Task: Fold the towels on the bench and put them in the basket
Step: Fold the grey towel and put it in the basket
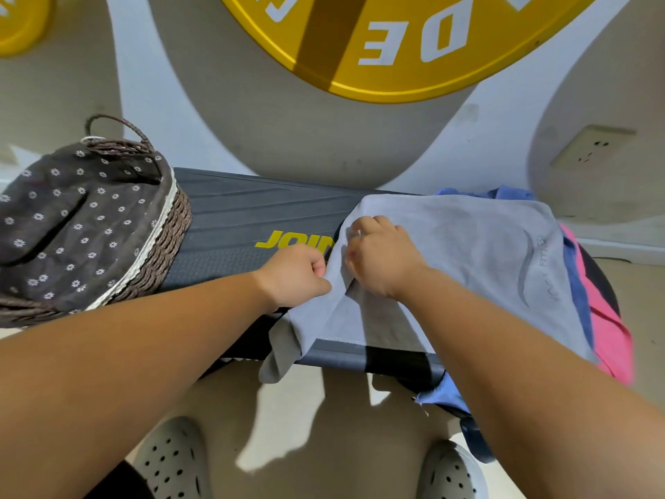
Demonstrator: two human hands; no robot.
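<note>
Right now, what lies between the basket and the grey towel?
Only bare bench with yellow lettering, in the head view; the left hand grips the grey towel at its edge.

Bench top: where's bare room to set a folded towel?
Bare strip of bench between the basket and the grey towel. Right half crowded: grey towel spread over blue towel and pink towel, left hand and right hand gripping its left edge.

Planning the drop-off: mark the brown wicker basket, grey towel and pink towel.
brown wicker basket (174,239): head view, woven wall.
grey towel (467,253): head view, flat middle.
pink towel (608,333): head view, exposed edge.
</note>
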